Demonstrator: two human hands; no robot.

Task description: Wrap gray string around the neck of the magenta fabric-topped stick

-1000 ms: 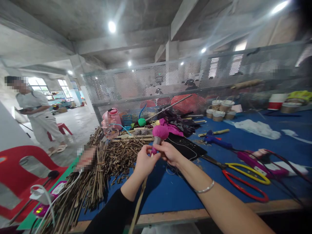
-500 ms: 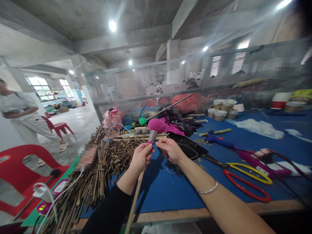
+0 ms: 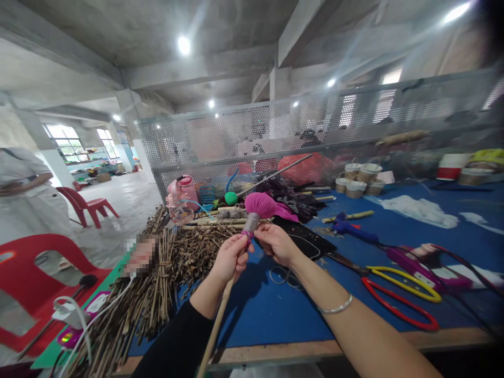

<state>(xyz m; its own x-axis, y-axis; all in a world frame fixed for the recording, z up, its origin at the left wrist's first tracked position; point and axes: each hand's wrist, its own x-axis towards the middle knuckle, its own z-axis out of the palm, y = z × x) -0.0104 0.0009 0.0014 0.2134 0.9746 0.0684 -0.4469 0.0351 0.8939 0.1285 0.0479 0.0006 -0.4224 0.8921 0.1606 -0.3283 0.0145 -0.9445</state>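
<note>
A wooden stick (image 3: 216, 336) slants up from the table's front edge, topped by a round pink cloth-covered head (image 3: 260, 205). Grey thread (image 3: 252, 222) is wound in a band round the neck below the head, with pink cloth gathered under it. My left hand (image 3: 233, 255) is closed round the stick just below this neck. Right beside the band, my right hand (image 3: 275, 242) is pinched at the thread; its fingertips partly hide the strand. Loose loops of grey cord (image 3: 284, 276) lie on the blue table under my right hand.
Dried twigs (image 3: 157, 294) cover the left side. Red-and-yellow-handled scissors (image 3: 401, 286), a blue glue gun (image 3: 356, 229) and a purple power strip (image 3: 425, 268) lie to the right. Small pots (image 3: 366, 173) stand behind. A perforated metal screen (image 3: 232, 136) closes the back. A person (image 3: 27, 184) stands far left.
Both hands stay close together. The pink head has shifted slightly right and down and the stick has turned a little in my left hand. The person at far left has moved left.
</note>
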